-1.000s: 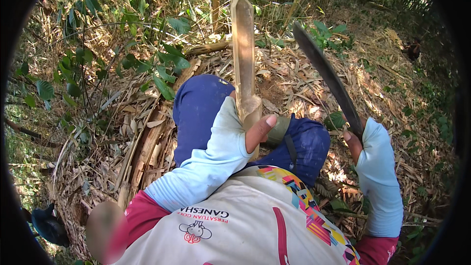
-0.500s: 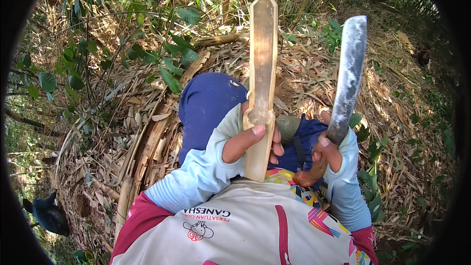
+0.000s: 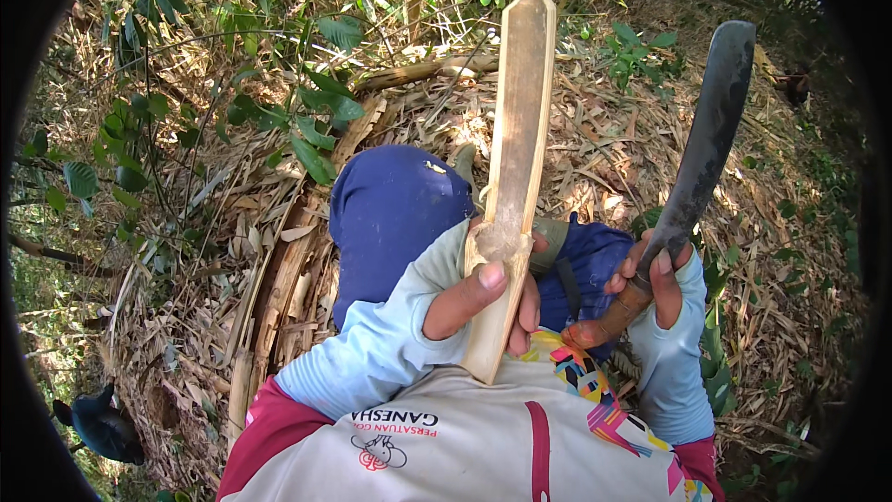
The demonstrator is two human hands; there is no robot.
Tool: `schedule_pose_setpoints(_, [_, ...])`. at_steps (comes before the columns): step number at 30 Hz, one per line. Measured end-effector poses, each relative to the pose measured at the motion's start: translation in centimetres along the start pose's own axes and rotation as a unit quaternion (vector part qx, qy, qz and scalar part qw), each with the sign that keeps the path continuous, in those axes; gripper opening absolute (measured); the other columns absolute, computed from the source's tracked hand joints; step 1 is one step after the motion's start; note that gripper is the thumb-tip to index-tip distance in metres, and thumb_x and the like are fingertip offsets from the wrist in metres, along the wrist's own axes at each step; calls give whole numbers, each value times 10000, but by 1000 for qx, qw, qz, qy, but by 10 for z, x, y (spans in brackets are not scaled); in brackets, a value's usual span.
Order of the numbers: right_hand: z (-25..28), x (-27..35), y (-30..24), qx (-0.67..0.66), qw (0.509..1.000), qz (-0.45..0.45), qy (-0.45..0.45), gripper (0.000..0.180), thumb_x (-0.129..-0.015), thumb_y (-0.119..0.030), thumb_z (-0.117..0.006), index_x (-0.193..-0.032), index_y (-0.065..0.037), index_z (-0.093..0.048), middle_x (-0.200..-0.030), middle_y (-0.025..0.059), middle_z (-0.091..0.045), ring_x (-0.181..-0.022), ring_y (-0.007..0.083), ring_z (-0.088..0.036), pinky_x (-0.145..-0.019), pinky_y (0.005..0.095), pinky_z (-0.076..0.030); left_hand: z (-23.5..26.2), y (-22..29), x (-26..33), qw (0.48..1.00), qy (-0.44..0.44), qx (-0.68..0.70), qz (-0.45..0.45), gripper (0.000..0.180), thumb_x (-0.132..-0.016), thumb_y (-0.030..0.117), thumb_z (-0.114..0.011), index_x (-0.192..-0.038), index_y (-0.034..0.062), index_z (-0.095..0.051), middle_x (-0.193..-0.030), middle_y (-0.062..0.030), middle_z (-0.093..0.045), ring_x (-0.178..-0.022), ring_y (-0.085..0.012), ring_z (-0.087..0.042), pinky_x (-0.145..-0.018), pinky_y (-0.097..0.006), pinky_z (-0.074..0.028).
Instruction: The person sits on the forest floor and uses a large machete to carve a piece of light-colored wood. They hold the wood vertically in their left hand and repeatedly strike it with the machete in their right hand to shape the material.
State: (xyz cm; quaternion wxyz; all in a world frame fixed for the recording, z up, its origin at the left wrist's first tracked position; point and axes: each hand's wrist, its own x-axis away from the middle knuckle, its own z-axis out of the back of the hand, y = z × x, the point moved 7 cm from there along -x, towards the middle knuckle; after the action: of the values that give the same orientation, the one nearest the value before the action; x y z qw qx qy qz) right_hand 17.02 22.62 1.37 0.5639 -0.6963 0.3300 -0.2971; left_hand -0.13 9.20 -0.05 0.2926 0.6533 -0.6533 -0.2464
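Note:
My left hand [image 3: 471,302] is closed round the lower part of a split bamboo piece [image 3: 520,121], its thumb lying across the hollow inner face just below the node. The bamboo stands nearly upright before my chest, cut to a point at its far end, with pale shaved edges. In my right hand [image 3: 665,284] is a machete [image 3: 711,130], gripped where the dark, curved blade meets the brown wooden handle. Its blade points up and to the right, apart from the bamboo. The butt of the handle is near my patterned shirt front.
My blue-trousered knee [image 3: 395,209] is bent beyond the left hand. Dry leaves and bamboo litter [image 3: 595,149] cover the ground. Long dry bamboo strips [image 3: 279,288] lie at the left, below a leafy green plant [image 3: 321,121]. A dark object [image 3: 104,426] is at the lower left.
The bamboo's tip has shifted right, and the piece now leans slightly that way. The machete has tilted further right and turned, so its blade looks darker; the fingers of my right hand have shifted round it.

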Motion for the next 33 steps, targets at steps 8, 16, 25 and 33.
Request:
schedule_pose_setpoints(8, [-45, -35, -45, 192, 979, 50, -50, 357, -995, -391, -528, -950, -37, -517, -701, 31, -538, -605, 101, -510, -565, 247, -433, -9, -13, 3, 999, -27, 39, 15, 581, -959, 387, -581, -1314, -9, -348, -737, -125, -562, -624, -237, -626, -596, -351, -536])
schedule_pose_setpoints(16, [-87, -55, -79, 527, 822, 163, -139, 328, -958, -286, -613, -789, -22, -518, -593, 136, -430, -495, 284, -437, -481, 374, -361, -5, -14, 4, 998, -31, -16, 48, 407, -998, 284, -542, -1271, 32, -375, -804, -90, -565, -652, -171, -591, -620, -299, -501])
schedule_pose_setpoints(25, [-107, -71, -81, 557, 785, 187, -199, 380, -980, -309, -562, -737, -30, -474, -585, 112, -326, -495, 271, -371, -486, 377, -310, -2, -16, 2, 997, -21, -33, 65, 302, -995, 281, -548, -1127, 50, -405, -792, -82, -558, -649, -158, -587, -621, -291, -504])
schedule_pose_setpoints(33, [-108, -75, -77, 555, 789, 170, -203, 345, -969, -272, -581, -749, -23, -493, -590, 111, -348, -491, 278, -382, -478, 371, -314, 3, -22, 0, 993, -18, -54, 99, 421, -955, 368, -605, -1141, 31, -435, -764, -97, -572, -655, -179, -604, -613, -312, -518])
